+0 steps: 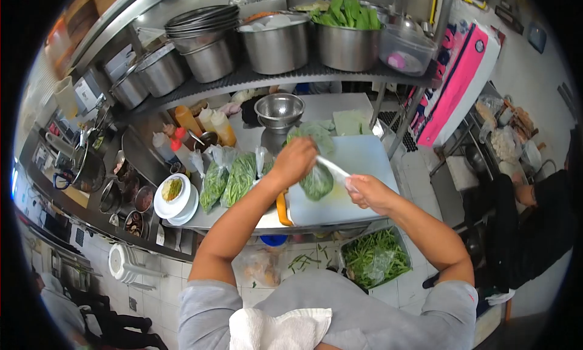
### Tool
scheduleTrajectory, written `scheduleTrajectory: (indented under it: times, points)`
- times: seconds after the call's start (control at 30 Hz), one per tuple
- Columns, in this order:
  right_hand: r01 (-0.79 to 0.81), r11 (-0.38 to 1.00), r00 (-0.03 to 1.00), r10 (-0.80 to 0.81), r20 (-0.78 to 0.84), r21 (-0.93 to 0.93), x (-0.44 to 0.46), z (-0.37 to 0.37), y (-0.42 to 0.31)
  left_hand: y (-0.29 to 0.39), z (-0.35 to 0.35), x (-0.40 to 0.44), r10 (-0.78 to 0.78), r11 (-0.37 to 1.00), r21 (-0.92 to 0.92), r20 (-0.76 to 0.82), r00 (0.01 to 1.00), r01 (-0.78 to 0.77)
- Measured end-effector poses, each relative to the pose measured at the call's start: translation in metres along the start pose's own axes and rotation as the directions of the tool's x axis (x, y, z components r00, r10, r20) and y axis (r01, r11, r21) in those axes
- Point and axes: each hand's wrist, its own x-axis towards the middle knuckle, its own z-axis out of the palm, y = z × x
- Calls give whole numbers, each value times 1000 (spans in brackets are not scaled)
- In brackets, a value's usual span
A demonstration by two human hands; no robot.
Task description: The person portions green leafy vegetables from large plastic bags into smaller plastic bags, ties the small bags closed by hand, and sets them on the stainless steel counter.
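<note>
Over the pale cutting board (364,164), a clear plastic bag of green vegetables (316,181) hangs below my left hand (296,161). The fingers of my left hand are closed round the bag's neck. My right hand (369,192) is closed on the twisted white end of the plastic (331,166), which stretches between both hands. Left of the board stand filled bags of cut greens (241,178). A knife with a yellow handle (283,209) lies at the board's left edge.
Steel pots (276,46) line the shelf above. A metal bowl (279,110) sits behind the board, sauce bottles (223,128) to its left. White plates (176,198) are at the counter's front left. A bin of greens (376,259) stands below. A person in black (528,228) is at right.
</note>
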Motion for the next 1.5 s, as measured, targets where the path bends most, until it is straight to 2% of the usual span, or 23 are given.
scheduleTrajectory:
  times: [0.07, 0.13, 0.2, 0.23, 0.27, 0.33, 0.37, 0.43, 0.47, 0.5, 0.53, 0.63, 0.67, 0.73, 0.8, 0.9, 0.93, 0.97, 1.03, 1.1, 1.17, 1.4, 1.5]
  points:
    - [67, 862, 990, -119, 73, 502, -4, 25, -6, 12, -7, 13, -166, 984, -92, -199, 966, 150]
    - [77, 567, 954, -281, 105, 820, 2, 51, 6, 22, -6, 23, -193, 981, -90, -278, 941, 174]
    - [99, 480, 923, -372, 100, 872, 17, 83, 23, 29, 5, 26, -450, 856, -428, -343, 824, 289]
    - [97, 383, 885, -456, 97, 919, 25, 90, 35, 43, 6, 30, -542, 689, -689, -285, 790, 224]
    - [97, 374, 887, -453, 90, 922, 41, 85, 55, 50, 6, 24, -543, 685, -692, -275, 794, 229]
    - [12, 469, 724, -614, 316, 883, 70, 63, 89, 65, 7, 14, -510, 397, -891, -16, 860, 219]
    - [65, 486, 932, -342, 121, 871, 53, 56, 73, 71, 7, 7, -503, 394, -894, -14, 864, 215]
    - [120, 839, 947, -257, 193, 531, 43, 10, 62, 82, 6, -6, -263, 396, -878, 172, 949, 268]
    - [168, 963, 943, -219, 251, 211, 56, -17, 71, 92, 2, -10, -201, 513, -822, 166, 965, 248]
    - [183, 961, 945, -230, 233, 208, 63, -32, 67, 99, -2, -12, -137, 626, -751, 162, 977, 212]
    - [163, 987, 935, -158, 317, 9, 67, -43, 62, 105, 1, -14, -121, 628, -753, 157, 980, 198]
    - [207, 885, 928, -42, 370, -418, 74, -54, 30, 113, 19, -18, 131, 826, -559, 77, 988, -66]
    - [244, 754, 934, -14, 357, -610, 76, -54, 23, 111, 26, -22, 55, 887, -461, 47, 997, -27]
    - [191, 775, 965, -34, 261, -603, 80, -54, 33, 101, 47, -34, -16, 933, -361, 10, 1000, 18]
    - [141, 795, 985, -54, 164, -589, 89, -52, 56, 76, 75, -51, -292, 931, -245, -57, 955, 270]
    - [-13, 885, 999, 27, 23, -466, 93, -37, 92, 65, 107, -69, -446, 842, -347, -13, 895, 414]
    - [86, 719, 890, -366, -270, -690, 87, -21, 100, 64, 113, -72, -478, 813, -388, -18, 878, 434]
    - [43, 491, 559, -734, -386, -870, 83, -8, 102, 62, 117, -72, -460, 849, -330, -79, 885, 412]
    - [185, 603, 477, -746, -465, -776, 70, 17, 93, 59, 126, -73, -551, 781, -398, -75, 831, 482]
    - [329, 680, 403, -728, -554, -655, 70, 35, 102, 62, 137, -76, -741, 559, -530, 25, 671, 638]
    - [321, 859, 642, -507, -574, -399, 80, 45, 124, 71, 145, -71, -768, 501, -575, 49, 638, 647]
    - [516, 821, 553, -536, -638, -244, 111, 40, 154, 77, 149, -63, -843, 298, -708, 119, 524, 641]
    - [539, 842, 585, -351, -731, 27, 106, 52, 143, 68, 155, -59, -847, 244, -722, 166, 505, 647]
